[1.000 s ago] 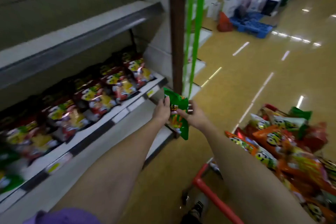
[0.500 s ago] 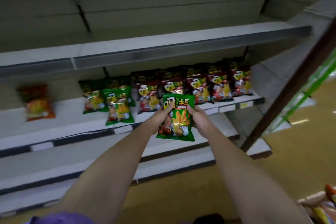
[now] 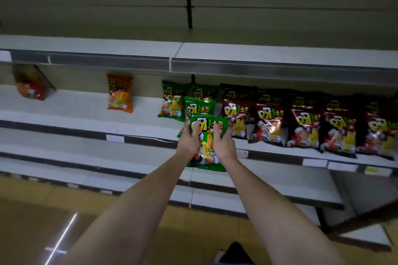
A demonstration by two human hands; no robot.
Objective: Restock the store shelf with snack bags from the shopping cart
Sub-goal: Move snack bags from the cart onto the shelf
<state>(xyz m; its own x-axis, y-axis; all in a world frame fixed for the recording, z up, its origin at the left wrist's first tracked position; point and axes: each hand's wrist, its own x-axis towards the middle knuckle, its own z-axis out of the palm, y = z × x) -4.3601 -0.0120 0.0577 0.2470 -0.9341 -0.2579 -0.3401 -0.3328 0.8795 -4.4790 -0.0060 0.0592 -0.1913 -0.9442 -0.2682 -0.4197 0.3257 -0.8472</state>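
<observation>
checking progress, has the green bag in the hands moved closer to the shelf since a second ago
Yes. The green bag, gripped by the left hand and right hand, went from beside the cart to the green row's shelf edge.

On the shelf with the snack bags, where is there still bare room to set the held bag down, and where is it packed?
Bare white shelf lies between the red bag at far left and the orange bag, and between that and the green bags. Right of the green bag held by both hands, dark red bags stand packed side by side.
</observation>
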